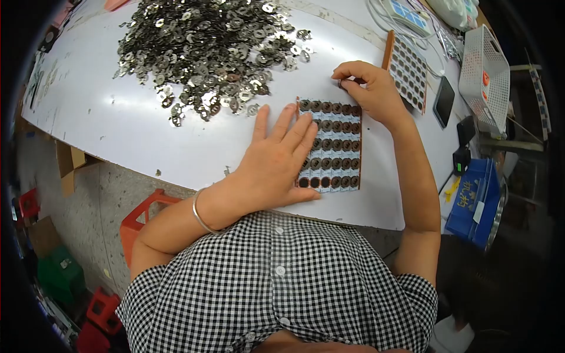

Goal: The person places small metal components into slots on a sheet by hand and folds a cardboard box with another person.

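A flat board (330, 154) lies in front of me, its rows filled with round dark metal discs; a few spots at the bottom left look black with reddish rims. My left hand (276, 156) rests spread and flat over the board's left edge, hiding part of it. Just above the board's top right corner, my right hand (371, 91) is closed in a pinch. Between its thumb and fingers shows a small dark metal piece (344, 84), mostly covered. Beyond my left hand spreads a large heap of thin shiny metal washers (206, 53).
A second board (407, 70) with similar discs stands at the right, beside a phone (444, 102). Farther right are a white perforated basket (484, 76) and a blue bin (471, 200). Cables and a power strip (407, 16) lie at the back. A red stool (144, 217) is below the table.
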{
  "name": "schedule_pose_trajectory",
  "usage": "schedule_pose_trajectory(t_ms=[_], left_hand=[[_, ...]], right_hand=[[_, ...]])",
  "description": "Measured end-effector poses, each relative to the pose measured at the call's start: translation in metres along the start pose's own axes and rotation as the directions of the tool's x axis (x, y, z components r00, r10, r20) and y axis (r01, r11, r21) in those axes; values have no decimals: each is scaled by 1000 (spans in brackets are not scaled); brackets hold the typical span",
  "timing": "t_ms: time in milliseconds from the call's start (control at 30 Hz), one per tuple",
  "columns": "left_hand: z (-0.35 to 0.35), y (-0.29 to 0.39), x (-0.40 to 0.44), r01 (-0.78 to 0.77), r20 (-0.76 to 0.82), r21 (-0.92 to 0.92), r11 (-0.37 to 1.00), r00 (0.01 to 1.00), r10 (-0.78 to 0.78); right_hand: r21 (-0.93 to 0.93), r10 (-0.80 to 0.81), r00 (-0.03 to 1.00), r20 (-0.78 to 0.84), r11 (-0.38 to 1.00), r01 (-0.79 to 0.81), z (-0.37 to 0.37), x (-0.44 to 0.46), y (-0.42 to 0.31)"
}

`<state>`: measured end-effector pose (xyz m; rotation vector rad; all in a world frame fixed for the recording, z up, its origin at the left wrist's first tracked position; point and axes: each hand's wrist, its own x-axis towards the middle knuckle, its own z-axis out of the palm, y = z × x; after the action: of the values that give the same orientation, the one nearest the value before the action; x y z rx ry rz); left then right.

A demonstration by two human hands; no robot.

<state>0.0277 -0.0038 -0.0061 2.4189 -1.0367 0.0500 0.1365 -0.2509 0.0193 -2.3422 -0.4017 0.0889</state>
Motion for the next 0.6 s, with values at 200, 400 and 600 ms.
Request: schedule_pose_trajectory(t_ms=[200, 400, 600], left_hand=[[-1, 0, 0, 6, 17, 20, 1000, 1000, -7], [0, 0, 0, 3, 14, 27, 1000, 1000, -3], [-1, -1, 0, 3, 24, 34, 999, 1000, -3]], right_hand=[[52, 135, 979, -151, 990, -128, -5, -16, 21], [-119, 194, 968, -157, 970, -213, -2, -19, -8], [-147, 77, 997, -31, 986, -81, 5, -9, -2]])
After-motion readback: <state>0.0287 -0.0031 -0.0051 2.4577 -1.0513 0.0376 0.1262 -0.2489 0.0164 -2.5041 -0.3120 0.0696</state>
